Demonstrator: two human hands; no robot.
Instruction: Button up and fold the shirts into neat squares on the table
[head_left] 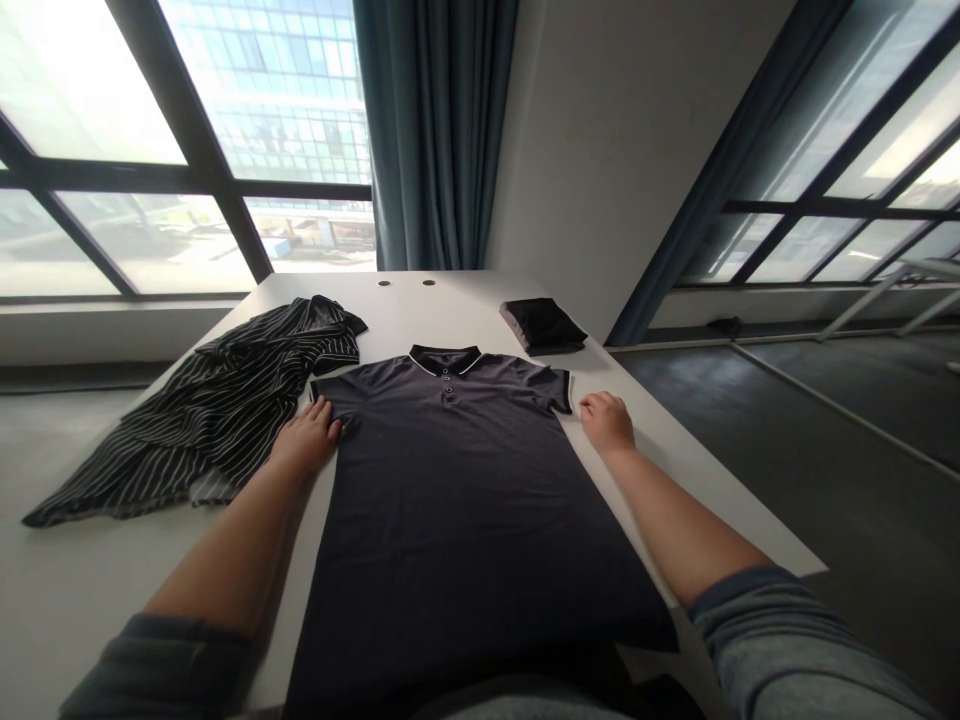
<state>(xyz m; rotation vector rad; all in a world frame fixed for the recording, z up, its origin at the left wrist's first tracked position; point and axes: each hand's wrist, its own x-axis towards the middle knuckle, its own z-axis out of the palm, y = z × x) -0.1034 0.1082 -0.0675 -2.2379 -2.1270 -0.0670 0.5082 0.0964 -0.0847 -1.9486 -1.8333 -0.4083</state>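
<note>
A dark grey polo shirt (pixel 457 500) lies front side up and spread out on the white table, its black collar with white edging at the far end. My left hand (pixel 307 438) rests on the sleeve at the shirt's left side, fingers stretched out and pointing away from me. Just beyond the right sleeve's cuff is my right hand (pixel 606 422), fingers curled in, with a small gap to the cloth and nothing visible in them. The shirt's near hem falls in shadow by my body.
A crumpled black-and-white striped garment (pixel 217 410) lies on the left, close to my left forearm. Folded dark clothes (pixel 544 325) are stacked at the back right of the white table (pixel 720 510). Two round holes are near its far edge, with a blue curtain (pixel 439 130) behind.
</note>
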